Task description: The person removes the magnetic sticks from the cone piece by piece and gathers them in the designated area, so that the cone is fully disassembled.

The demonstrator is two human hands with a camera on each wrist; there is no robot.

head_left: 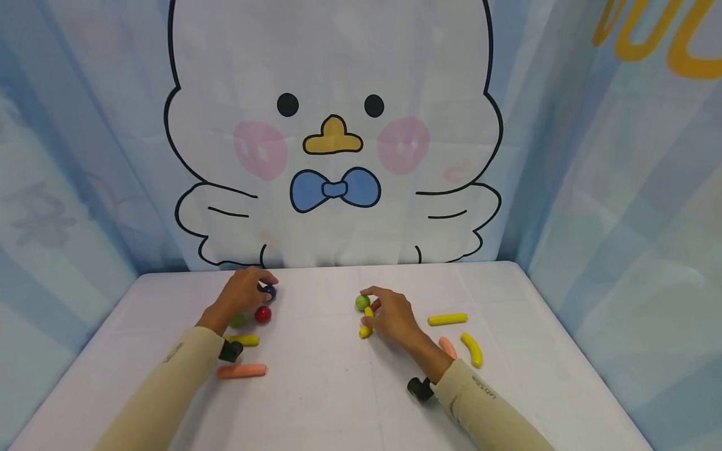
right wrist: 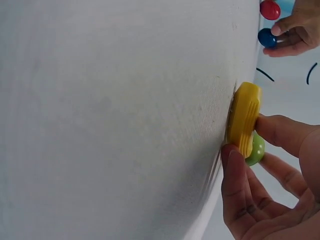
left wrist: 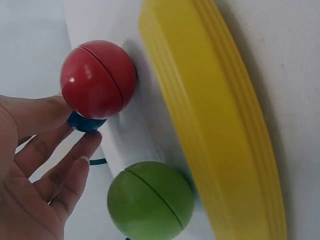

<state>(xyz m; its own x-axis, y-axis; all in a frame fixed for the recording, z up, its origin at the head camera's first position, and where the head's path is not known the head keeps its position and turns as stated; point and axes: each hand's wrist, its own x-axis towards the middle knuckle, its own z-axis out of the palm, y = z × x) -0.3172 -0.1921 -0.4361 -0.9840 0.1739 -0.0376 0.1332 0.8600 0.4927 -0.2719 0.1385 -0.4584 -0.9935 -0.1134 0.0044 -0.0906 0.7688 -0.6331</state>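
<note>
On the white table [head_left: 338, 376] your left hand [head_left: 239, 294] curls its fingertips around a blue ball [head_left: 270, 291], just behind the red ball [head_left: 262, 314], while your right hand [head_left: 395, 319] pinches a yellow stick [head_left: 366, 322] beside a green ball [head_left: 362, 302]. Both grasps seem to be just closing, so next you probably need to tighten them and lift straight up. The blue ball sits between thumb and fingers [left wrist: 75, 165], and the stick lies under the right fingertips.

Right hand [right wrist: 272, 185] pinches yellow stick [right wrist: 243, 119] on white table [right wrist: 110, 125]; green ball [right wrist: 256, 149] behind; left hand [right wrist: 296, 27] touches blue ball [right wrist: 267, 38].
</note>
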